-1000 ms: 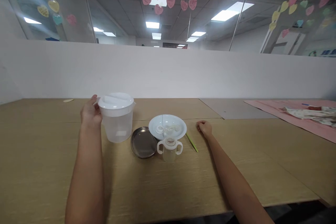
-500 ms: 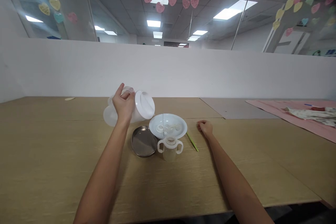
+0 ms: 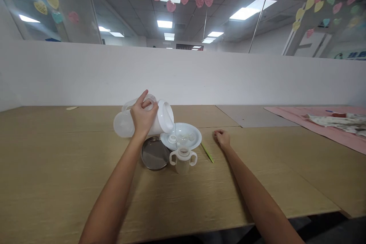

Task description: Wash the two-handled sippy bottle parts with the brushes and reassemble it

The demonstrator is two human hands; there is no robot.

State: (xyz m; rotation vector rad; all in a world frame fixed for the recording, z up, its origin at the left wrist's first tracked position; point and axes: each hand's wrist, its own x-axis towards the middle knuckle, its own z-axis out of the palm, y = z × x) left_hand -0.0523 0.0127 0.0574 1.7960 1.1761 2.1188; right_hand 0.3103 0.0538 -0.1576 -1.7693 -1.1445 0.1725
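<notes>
My left hand (image 3: 143, 116) is wrapped round the handle of a translucent pitcher (image 3: 124, 124), which lies tilted on its side in the air, its white top (image 3: 166, 116) facing right over the left rim of a white bowl (image 3: 195, 134). Small clear and white parts sit in the bowl. In front of it stands a two-handled clear cup (image 3: 183, 164) with a white collar and an open top. A round metal dish (image 3: 154, 153) is left of the cup. My right hand (image 3: 222, 137) rests on the table with its fingers curled; what they hold, if anything, is hidden.
A thin green stick (image 3: 207, 153) lies right of the bowl. A pink cloth (image 3: 288, 116) with other fabric on it covers the right back of the table. At the far left lies a small pale flat piece (image 3: 72, 108). A white wall (image 3: 128, 72) rises behind.
My left hand has moved right with the pitcher, bringing its white top over the bowl's left rim. The view has shifted slightly; my right hand keeps its place on the table.
</notes>
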